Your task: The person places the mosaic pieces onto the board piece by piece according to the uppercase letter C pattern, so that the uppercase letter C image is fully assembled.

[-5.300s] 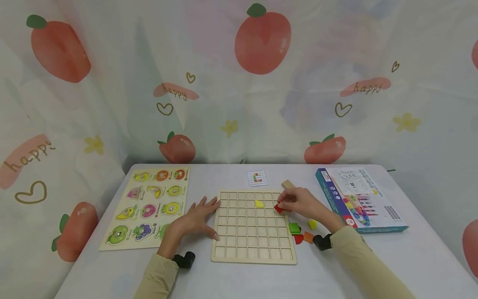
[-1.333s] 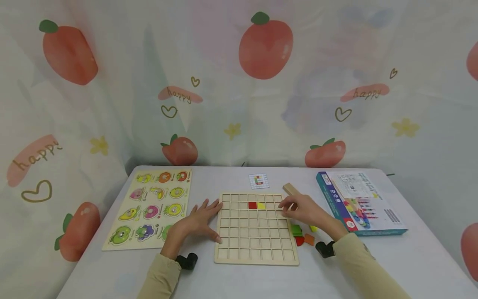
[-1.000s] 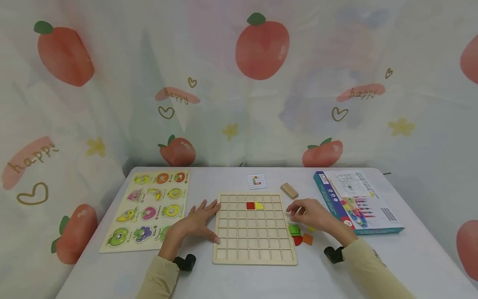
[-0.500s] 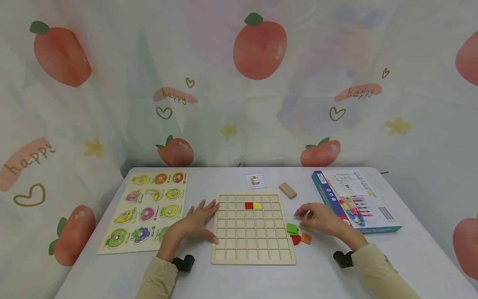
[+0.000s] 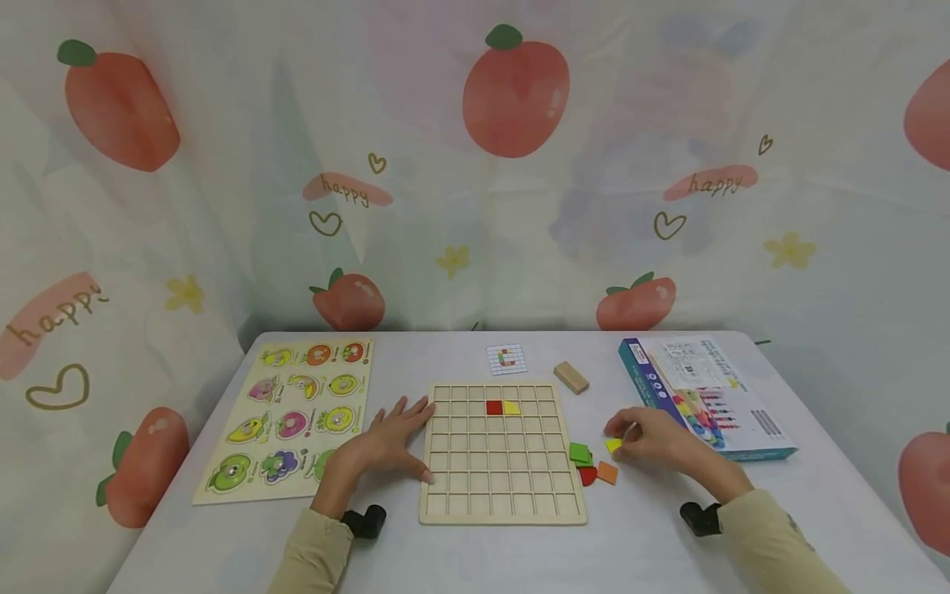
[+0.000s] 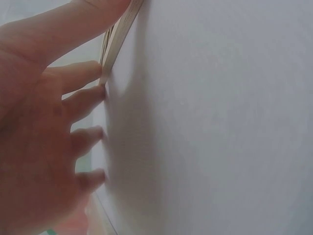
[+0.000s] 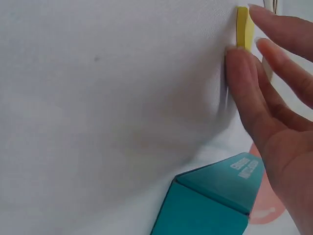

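A wooden grid board [image 5: 501, 463] lies on the table. A red square tile [image 5: 494, 407] and a yellow tile with one corner rounded or cut [image 5: 511, 407] sit side by side in its second row. Spread along the board's left edge is my left hand [image 5: 383, 450]; its thumb touches the edge in the left wrist view. Right of the board, my right hand [image 5: 656, 441] pinches a yellow tile [image 7: 242, 28] between thumb and fingertip, at the table surface. Near it lie stacked green tiles [image 5: 580, 454], a rounded red tile [image 5: 587, 475] and an orange square tile [image 5: 607, 473].
Behind the board lies a small pattern card [image 5: 506, 359], with a wooden block [image 5: 571, 377] to its right. A teal-sided box [image 5: 742, 412] is at the right, close to the right hand. On the left is a fruit puzzle board [image 5: 289, 425], partly under the left forearm.
The red tile went from the right hand into the grid, left of the yellow one. The right hand then moved right and nearer, to the loose yellow tile. The left hand stayed put.
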`<action>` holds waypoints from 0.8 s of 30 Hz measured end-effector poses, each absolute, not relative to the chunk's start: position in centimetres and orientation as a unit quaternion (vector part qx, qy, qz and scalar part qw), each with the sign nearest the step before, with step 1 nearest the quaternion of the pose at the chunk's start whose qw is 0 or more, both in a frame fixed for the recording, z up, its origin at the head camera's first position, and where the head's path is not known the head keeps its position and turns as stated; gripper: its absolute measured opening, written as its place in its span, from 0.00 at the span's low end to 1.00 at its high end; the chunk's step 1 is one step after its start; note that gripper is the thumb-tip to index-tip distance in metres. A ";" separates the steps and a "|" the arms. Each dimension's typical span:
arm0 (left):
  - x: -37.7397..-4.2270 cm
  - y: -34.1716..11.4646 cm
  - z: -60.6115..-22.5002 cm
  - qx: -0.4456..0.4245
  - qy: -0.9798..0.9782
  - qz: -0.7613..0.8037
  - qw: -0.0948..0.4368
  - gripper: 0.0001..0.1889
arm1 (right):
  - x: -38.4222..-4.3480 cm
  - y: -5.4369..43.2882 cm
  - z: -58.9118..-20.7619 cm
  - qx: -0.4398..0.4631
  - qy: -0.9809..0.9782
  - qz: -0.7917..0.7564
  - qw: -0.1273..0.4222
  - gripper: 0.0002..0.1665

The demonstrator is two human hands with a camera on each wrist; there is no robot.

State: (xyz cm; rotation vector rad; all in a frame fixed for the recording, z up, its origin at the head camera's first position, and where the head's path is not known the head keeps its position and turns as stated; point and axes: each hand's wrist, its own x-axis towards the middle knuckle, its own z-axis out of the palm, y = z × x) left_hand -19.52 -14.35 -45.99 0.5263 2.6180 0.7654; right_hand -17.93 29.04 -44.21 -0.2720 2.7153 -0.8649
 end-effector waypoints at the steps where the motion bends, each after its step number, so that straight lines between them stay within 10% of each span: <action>1: -19.5 -14.4 -46.0 0.186 0.927 0.272 0.180 0.58 | -17.9 29.1 -44.3 -0.090 0.940 -0.299 0.139 0.18; 24: -19.3 -14.4 -45.8 0.185 0.923 0.285 0.180 0.57 | -18.0 28.7 -45.5 -0.083 0.938 -0.316 0.119 0.15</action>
